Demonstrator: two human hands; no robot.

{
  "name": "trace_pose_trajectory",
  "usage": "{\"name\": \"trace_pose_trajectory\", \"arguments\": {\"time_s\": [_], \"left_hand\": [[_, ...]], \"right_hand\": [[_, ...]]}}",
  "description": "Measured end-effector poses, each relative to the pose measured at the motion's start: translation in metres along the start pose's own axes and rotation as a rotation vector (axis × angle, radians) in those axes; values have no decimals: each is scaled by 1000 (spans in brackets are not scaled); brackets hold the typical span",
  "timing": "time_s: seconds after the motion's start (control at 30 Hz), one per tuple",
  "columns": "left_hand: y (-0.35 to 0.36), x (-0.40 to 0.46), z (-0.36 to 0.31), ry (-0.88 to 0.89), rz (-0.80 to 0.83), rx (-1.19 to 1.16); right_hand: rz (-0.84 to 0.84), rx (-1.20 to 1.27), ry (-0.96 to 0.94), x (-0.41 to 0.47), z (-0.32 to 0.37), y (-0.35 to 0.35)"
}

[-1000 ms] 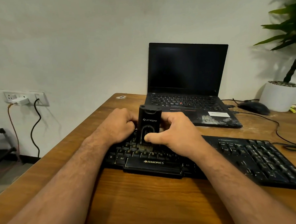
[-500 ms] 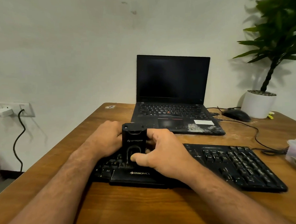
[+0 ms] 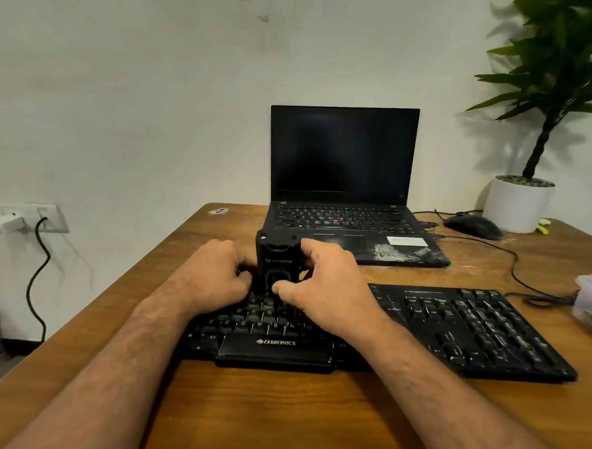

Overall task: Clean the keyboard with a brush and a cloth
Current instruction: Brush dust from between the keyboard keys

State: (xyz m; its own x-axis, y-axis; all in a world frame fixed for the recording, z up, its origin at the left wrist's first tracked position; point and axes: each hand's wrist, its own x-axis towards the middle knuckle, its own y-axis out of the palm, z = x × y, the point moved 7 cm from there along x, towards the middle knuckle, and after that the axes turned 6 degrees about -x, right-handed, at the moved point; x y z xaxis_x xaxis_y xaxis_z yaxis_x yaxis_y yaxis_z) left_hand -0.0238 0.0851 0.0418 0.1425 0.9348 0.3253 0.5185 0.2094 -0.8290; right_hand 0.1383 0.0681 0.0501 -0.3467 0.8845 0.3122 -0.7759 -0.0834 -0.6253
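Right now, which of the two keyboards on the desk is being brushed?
The black Zebronics keyboard nearest the person; both hands hold the black brush tool on it. The black laptop's keyboard sits untouched behind.

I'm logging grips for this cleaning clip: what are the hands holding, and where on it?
Both hands, left hand and right hand, grip the black brush tool by its sides, upright on the keyboard.

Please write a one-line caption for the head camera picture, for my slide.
Both hands, left hand and right hand, hold a black brush tool upright on the keyboard, laptop behind.

matt black plastic keyboard, glossy wood-grain table, scuffed laptop palmrest
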Motion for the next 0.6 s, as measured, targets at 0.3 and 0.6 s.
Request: {"name": "trace_pose_trajectory", "arguments": {"time_s": [0.3,0.6], "left_hand": [[0,-2,-3,-14,41,-54],[2,-3,0,-41,48,-103]], "right_hand": [[25,124,58,2,-8,0],[56,68,18,0,-6,-6]]}}
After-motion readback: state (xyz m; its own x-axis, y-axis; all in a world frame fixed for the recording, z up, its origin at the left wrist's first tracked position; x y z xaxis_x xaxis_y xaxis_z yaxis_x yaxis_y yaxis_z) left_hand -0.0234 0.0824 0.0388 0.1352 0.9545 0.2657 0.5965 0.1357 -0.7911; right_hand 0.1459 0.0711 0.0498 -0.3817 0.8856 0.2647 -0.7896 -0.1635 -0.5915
